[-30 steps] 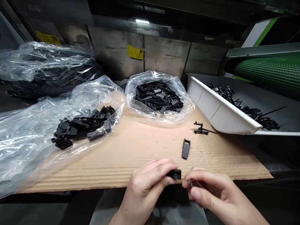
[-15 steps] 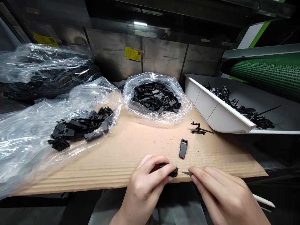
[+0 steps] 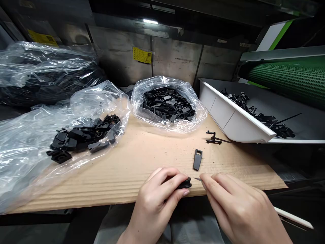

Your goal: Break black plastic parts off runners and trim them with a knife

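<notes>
My left hand [image 3: 158, 196] is closed on a small black plastic part [image 3: 185, 184] at the near edge of the cardboard sheet [image 3: 142, 162]. My right hand [image 3: 238, 211] is closed round a thin tool with a white handle [image 3: 291, 218]; its small blade tip [image 3: 197, 179] points at the black part, almost touching it. A loose flat black clip [image 3: 197, 159] lies on the cardboard just beyond both hands. A black sprue piece [image 3: 214, 138] lies farther back, by the tray.
An open clear bag of black parts [image 3: 167, 105] stands at the back centre. Another clear bag [image 3: 76, 135] with black parts lies at the left, and a fuller one [image 3: 48, 74] behind it. A white tray [image 3: 236, 118] with black parts is at the right, under a green conveyor [image 3: 286, 78].
Both hands moved slightly up and left toward the cardboard's edge. My right hand shifted its grip so the blade tip now points at the part in my left hand, which turned.
</notes>
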A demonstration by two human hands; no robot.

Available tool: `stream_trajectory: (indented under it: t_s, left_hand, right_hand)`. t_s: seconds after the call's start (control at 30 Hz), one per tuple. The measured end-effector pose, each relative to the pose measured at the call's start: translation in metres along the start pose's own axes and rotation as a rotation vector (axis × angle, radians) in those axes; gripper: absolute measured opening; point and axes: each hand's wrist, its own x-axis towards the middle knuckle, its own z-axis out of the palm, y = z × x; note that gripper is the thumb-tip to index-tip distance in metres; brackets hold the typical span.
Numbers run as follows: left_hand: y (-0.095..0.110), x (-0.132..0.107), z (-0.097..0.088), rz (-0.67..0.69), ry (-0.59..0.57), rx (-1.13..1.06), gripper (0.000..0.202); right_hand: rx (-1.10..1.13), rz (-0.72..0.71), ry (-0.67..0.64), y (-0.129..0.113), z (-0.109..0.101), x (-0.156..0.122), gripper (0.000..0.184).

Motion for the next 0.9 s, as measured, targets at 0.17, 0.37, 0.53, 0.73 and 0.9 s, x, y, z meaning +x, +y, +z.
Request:
stream_trajectory:
  t_s: [0.17, 0.37, 0.53, 0.73, 0.9]
  left_hand:
    - [0.0, 0.002, -0.002, 0.026, -0.014, -0.011, 0.02]
    - [0.0, 0.003, -0.003, 0.046, -0.027, -0.033, 0.024]
    - [0.0, 0.0, -0.004, -0.149, -0.009, -0.204, 0.022]
    - [0.0, -0.004, -0.007, -0.524, 0.016, -0.796, 0.016]
    - [0.001, 0.0, -0.008, -0.558, 0.012, -0.953, 0.014]
  right_hand:
    - [0.097, -0.013, -0.068, -0.001, -0.001, 0.001, 0.023]
    - [0.12, -0.047, -0.216, 0.004, -0.003, 0.01, 0.019]
    - [0.049, 0.027, -0.11, 0.012, -0.007, 0.011, 0.022]
    - [0.548, 0.151, 0.087, -0.001, 0.002, 0.006, 0.023]
    - [0.791, 0.333, 0.195, -0.024, 0.019, 0.014, 0.015]
